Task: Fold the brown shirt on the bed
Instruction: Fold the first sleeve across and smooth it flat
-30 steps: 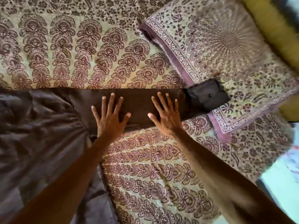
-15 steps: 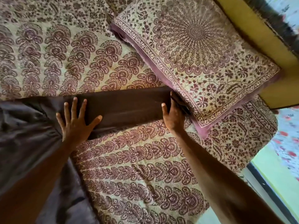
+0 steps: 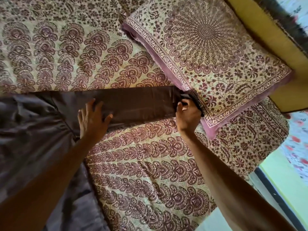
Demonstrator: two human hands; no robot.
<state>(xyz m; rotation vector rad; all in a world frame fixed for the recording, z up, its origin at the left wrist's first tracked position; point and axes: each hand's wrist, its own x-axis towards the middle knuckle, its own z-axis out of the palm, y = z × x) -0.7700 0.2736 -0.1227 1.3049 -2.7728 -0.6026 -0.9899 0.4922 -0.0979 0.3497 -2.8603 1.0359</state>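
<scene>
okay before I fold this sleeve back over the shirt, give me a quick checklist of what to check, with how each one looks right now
1. Right hand has hold of the cuff end: ok, fingers closed on it beside the pillow.
2. Left hand pins the sleeve near the shoulder: ok, lying flat on it.
3. Sleeve smooth: ok, only faint creases.
4. Cuff clear of the pillow: cannot tell, the end sits right at the pillow's edge.
5. Shirt body flat: not ok, it is wrinkled.
6. Bedspread beneath lies even: ok.
</scene>
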